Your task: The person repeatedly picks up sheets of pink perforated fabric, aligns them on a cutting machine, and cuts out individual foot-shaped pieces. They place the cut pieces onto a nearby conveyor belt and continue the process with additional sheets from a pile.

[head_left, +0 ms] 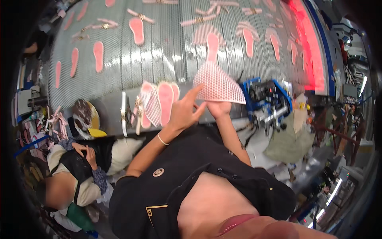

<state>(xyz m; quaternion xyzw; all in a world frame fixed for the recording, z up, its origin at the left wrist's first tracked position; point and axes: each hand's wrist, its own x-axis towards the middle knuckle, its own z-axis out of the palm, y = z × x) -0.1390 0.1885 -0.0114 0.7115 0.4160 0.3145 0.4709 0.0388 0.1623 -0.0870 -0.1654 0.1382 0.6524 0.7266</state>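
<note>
A pale pink mesh shoe upper (221, 84), fan-shaped with a straight lower edge, is held up at the near edge of the conveyor. My right hand (219, 108) supports it from underneath, its fingers mostly hidden behind the mesh. At its left side, my left hand (186, 110) has thumb and index finger spread, the index fingertip at the mesh. Just beyond, a pink insole (212, 46) lies on the belt. Left of my left hand, several pink insoles (165, 99) and a folded mesh upper (150, 104) lie on the ledge.
The ribbed conveyor belt (159, 65) carries rows of insoles, mesh pieces and pink straps with buckles (104, 24). A red-lit strip (306, 44) runs along its right side. A blue-framed device (267, 99) stands right of my hands. Another person (79, 171) sits at the left.
</note>
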